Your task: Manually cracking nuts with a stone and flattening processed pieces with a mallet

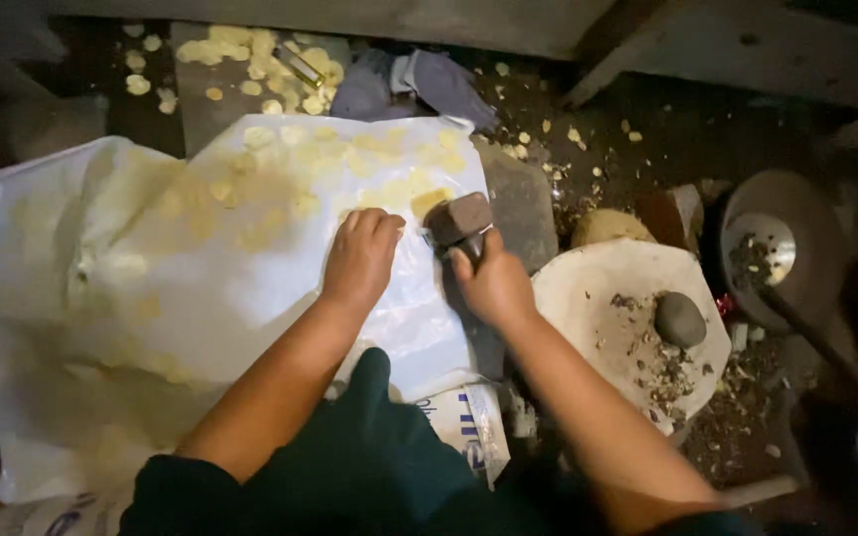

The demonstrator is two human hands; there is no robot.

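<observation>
Dim, littered ground served as the workplace, strewn with husks and pale yellow chips. Across it lay a white plastic sheet (151,298), the largest thing in view, spread from nine o'clock to the centre, with flattened yellow pieces (280,189) showing through it toward twelve o'clock. At three o'clock sat a round pale stone slab (588,298) carrying dark crumbs and a grey pebble (680,320), and beyond it a metal bowl (772,248) with scraps inside. A loose heap of yellow chips (250,65) lay at eleven o'clock, beside crumpled grey cloth (419,84).

At the centre, the person's left hand (359,260) pressed flat, fingers together, on the sheet, gripping nothing. The right hand (494,286) was closed around a dark block-headed hammer (457,224), its head resting at the sheet's edge just at one o'clock of the left hand, beside a yellow piece (429,201) under the plastic.

The work appeared to be mid-pounding: flattening pieces beneath the plastic. A further blow would seem to call for the left fingers kept clear of the hammer head while holding the sheet taut.
</observation>
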